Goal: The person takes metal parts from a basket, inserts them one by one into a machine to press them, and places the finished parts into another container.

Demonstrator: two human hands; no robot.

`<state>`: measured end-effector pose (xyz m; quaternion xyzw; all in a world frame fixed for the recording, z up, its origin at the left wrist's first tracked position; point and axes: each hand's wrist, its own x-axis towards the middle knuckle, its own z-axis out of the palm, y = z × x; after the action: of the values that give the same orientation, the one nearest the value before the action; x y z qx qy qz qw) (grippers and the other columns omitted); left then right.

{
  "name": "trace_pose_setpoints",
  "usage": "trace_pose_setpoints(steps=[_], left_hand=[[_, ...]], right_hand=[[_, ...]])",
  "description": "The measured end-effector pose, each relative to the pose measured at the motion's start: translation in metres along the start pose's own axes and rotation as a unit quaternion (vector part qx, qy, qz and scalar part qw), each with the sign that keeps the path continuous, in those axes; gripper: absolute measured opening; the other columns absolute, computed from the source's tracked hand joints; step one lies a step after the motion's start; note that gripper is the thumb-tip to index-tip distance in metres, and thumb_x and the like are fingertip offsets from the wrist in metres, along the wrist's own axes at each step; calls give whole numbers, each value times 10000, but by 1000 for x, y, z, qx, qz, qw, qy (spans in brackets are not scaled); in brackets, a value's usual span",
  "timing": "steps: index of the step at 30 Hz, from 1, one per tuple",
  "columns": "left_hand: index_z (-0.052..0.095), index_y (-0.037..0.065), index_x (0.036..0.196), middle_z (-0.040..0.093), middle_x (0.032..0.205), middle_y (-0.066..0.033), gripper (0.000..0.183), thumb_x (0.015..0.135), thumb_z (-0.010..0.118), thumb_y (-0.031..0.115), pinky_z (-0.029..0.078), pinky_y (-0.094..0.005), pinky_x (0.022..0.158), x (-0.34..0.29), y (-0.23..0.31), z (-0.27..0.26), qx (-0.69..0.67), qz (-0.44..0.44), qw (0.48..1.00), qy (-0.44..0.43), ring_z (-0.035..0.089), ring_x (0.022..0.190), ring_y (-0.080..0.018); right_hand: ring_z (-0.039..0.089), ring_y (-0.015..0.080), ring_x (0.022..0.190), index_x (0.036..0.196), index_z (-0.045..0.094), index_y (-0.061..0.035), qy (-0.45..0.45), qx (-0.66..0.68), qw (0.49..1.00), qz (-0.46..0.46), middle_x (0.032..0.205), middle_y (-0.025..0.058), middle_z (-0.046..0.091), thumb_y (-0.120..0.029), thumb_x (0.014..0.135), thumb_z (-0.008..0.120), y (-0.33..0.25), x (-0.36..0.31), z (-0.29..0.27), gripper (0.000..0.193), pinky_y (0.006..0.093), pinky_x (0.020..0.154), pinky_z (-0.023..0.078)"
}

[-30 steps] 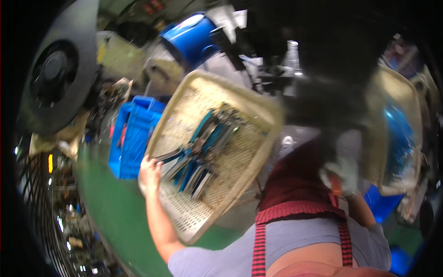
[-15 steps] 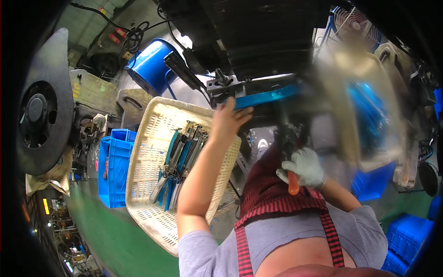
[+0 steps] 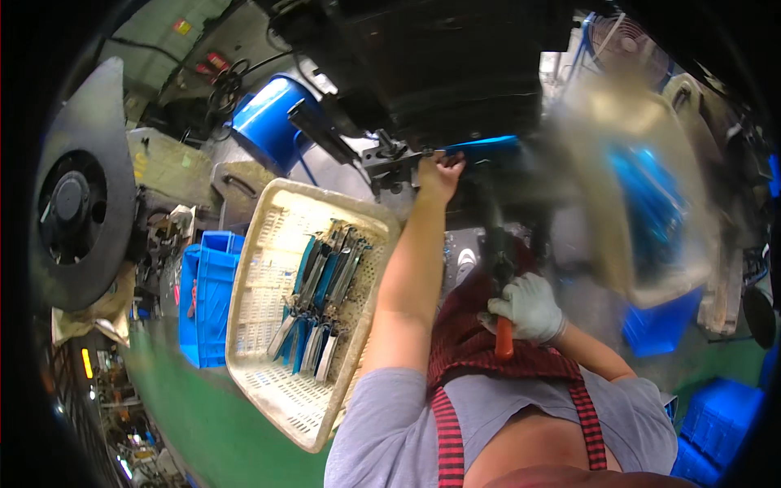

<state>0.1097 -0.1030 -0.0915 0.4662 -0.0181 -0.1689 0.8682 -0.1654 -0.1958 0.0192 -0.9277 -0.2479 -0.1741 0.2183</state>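
My bare left hand [image 3: 440, 175] reaches up to the dark machine, its fingers closed at the near end of a long blue strip [image 3: 488, 142]. The strip lies along the machine's lower edge, and its far part runs into shadow. Beside the hand is a metal clamp block [image 3: 390, 163] with a bolt. My right hand [image 3: 530, 309], in a pale glove, grips the orange handle [image 3: 504, 337] of a dark tool at my lap. The tool's upper end is too dark to make out.
A cream plastic basket [image 3: 256, 301] holding several blue and metal strips stands at left, with blue crates [image 3: 210, 301] beyond it. A blurred basket [image 3: 691, 244] of blue pieces is at right. A blue drum [image 3: 272, 122] stands behind, and the machine [image 3: 439, 73] hangs overhead.
My left hand has moved right and slightly up, and its spread fingers have curled in. The blue strip has shifted farther in along the machine. My right hand keeps its grip, slightly lower.
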Motion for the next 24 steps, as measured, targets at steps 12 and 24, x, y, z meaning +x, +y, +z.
trace_pose_setpoints(steps=[12,24], left_hand=[[419,37,1152,485,1081,-113,406,766,545,41,480,-274,708,-225,178,-91,321,283,895,127,545,912,-187],[508,53,985,580,840,-72,172,822,509,110,466,-239,544,-203,192,-181,173,210,919,285,555,673,-110]], right_hand=[[535,302,561,761,561,-80,125,37,979,157,623,99,542,-274,648,640,45,46,57,238,390,514,419],[507,280,503,681,548,-82,137,39,968,209,556,88,508,-246,643,657,40,45,46,200,369,491,406]])
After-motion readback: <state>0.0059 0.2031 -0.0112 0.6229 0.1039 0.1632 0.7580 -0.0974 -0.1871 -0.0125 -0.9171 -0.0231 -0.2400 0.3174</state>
